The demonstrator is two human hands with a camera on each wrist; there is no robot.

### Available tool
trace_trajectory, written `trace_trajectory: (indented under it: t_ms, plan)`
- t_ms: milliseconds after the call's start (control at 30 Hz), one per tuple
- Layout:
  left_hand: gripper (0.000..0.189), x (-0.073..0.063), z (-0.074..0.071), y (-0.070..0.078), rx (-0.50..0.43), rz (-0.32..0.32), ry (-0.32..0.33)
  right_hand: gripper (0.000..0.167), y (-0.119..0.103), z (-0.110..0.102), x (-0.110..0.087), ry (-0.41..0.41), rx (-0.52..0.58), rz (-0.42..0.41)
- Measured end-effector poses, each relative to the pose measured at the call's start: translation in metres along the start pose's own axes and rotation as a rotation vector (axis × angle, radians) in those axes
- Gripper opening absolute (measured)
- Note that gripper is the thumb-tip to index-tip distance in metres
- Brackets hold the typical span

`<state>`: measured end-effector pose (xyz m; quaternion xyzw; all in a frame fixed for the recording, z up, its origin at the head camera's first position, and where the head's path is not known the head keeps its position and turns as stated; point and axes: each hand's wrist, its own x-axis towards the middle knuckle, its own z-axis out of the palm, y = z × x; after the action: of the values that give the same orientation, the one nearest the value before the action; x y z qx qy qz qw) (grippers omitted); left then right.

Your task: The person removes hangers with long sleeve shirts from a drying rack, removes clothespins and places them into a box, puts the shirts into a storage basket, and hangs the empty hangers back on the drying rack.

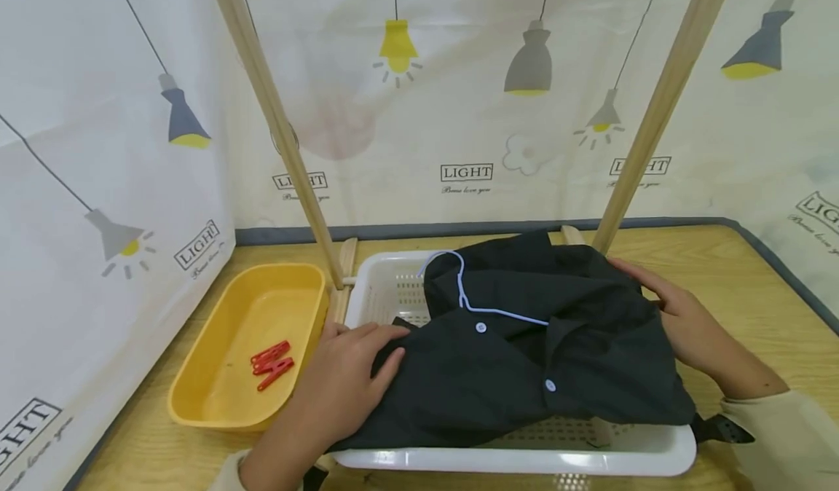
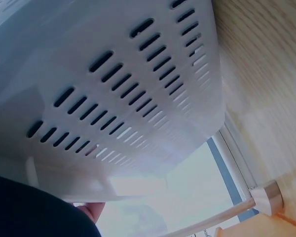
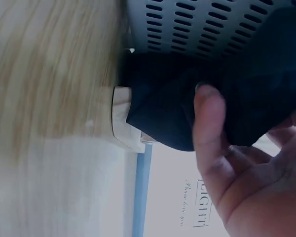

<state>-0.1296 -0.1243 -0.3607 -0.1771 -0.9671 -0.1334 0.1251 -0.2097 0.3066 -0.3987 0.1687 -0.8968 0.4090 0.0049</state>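
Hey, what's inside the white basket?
A black shirt with a pale blue hanger lies across the white basket. Much of the basket's inside is covered, so anything beneath the shirt can't be seen.

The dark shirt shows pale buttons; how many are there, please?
2: one button just below the blue hanger, another button nearer the front rim of the basket; more may be hidden.

Left grip (image 1: 346, 371) relaxed, palm-down; right grip (image 1: 688, 322) pinching

Right sleeve (image 1: 783, 440): plain beige, right of the basket (image 1: 518, 460). Left sleeve (image 1: 229, 474): same beige, only a sliver, left of basket. Black strap (image 1: 724, 429), small holes, just right of basket. Left hand (image 1: 354, 374), right hand (image 1: 684, 323): bare.
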Motion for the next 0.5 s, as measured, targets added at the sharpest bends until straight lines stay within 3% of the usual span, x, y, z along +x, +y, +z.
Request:
trace_trajectory:
  t_ms: [167,367,500]
  plan:
    - [0.025,-0.0007,-0.0013,0.001,0.016,0.021,0.014,0.045,0.0008,0.001,-0.0025,0.098,0.015,0.02]
    - [0.024,-0.0009,-0.0017,0.002,0.025,0.026,0.028,0.034,-0.0012,0.0018,-0.0026,0.201,0.038,0.12]
    - [0.022,-0.0019,-0.0007,0.0011,0.027,0.028,0.049,0.025,-0.0083,0.006,-0.0007,0.36,0.003,0.147]
